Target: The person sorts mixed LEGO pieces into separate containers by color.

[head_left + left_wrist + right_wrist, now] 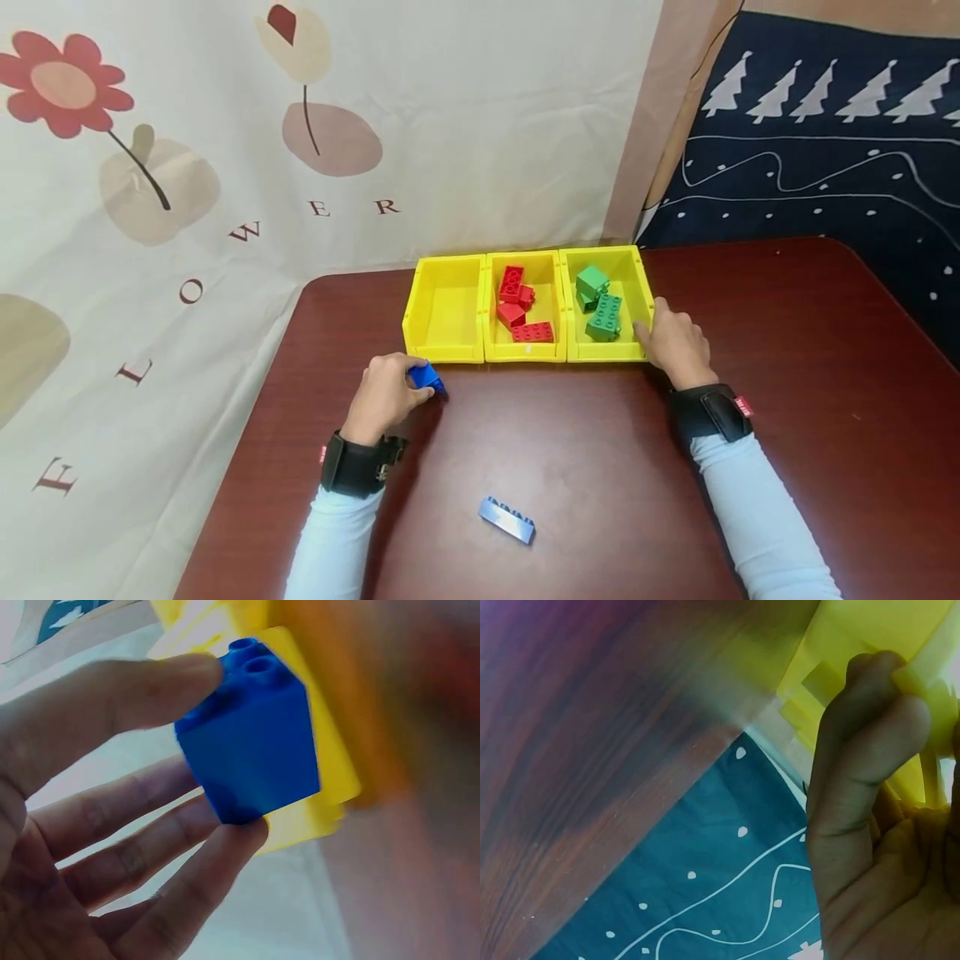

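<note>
My left hand [384, 393] pinches a blue toy brick [425, 377] between thumb and fingers, just in front of the left yellow bin [444, 357]. Seen from the left wrist, the blue brick [251, 761] shows studs on top and a slanted side. At the far right of the row, my right hand [678, 346] grips the side wall of the right yellow bin [611, 352], its fingers [862, 780] curled at the yellow edge. Several green bricks [606, 315] lie in that bin. A second blue brick [507, 520], long and narrow, rests on its side on the table nearer to me.
The three yellow bins stand joined in a row at the back of the brown table [585, 467]. Several red bricks [532, 332] lie in the middle bin [525, 353]. Behind hang a flower-print cloth [480, 125] and a dark cloth with white trees [810, 158].
</note>
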Motion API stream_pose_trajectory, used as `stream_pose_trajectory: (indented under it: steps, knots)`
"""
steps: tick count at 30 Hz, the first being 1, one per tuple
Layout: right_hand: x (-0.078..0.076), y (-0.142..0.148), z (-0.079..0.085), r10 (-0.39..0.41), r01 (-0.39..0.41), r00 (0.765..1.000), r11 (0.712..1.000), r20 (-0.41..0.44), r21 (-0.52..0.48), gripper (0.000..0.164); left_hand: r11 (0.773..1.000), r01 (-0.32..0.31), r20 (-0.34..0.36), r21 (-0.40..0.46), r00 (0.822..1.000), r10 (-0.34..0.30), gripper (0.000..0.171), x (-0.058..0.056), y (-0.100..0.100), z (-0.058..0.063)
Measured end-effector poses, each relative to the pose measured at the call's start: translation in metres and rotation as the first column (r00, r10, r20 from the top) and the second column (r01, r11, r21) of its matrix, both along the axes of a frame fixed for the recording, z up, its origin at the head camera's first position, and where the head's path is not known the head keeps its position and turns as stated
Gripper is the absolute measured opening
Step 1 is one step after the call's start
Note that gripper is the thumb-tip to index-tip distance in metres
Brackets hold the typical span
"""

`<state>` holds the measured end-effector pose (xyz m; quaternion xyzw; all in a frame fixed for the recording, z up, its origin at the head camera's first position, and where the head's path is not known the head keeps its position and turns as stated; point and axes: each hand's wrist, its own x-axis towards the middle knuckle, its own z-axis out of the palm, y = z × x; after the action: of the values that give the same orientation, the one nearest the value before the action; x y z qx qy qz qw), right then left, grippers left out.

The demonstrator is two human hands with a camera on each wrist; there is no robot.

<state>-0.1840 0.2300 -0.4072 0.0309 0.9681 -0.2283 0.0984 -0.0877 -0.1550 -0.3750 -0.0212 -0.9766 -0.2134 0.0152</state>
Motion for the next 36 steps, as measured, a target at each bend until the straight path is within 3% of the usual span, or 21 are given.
stream_pose_trajectory:
  steps: [5, 19, 27, 36]
  knots:
    - [0.001, 0.001, -0.001, 0.006, -0.006, 1.000, 1.000, -0.002, -0.003, 0.057, 1.000, -0.009, -0.042, 0.020, 0.999, 0.010, 0.049, -0.016, 0.003, 0.018]
    - [0.003, 0.001, 0.001, 0.012, -0.012, 1.000, 0.999, 0.003, -0.032, 0.055, 0.997, -0.032, 0.021, -0.065, 0.999, 0.034, 0.042, -0.099, 0.018, 0.039]
    - [0.002, -0.003, 0.004, 0.018, -0.018, 1.000, 0.999, -0.004, -0.047, 0.050, 0.990, -0.090, 0.061, -0.104, 0.993, 0.097, 0.030, -0.132, 0.025, 0.028]
    - [0.004, 0.001, 0.004, 0.010, -0.010, 1.000, 0.999, -0.009, -0.050, 0.046, 0.985, -0.096, 0.112, -0.140, 0.987, 0.112, 0.016, -0.151, 0.037, 0.006]
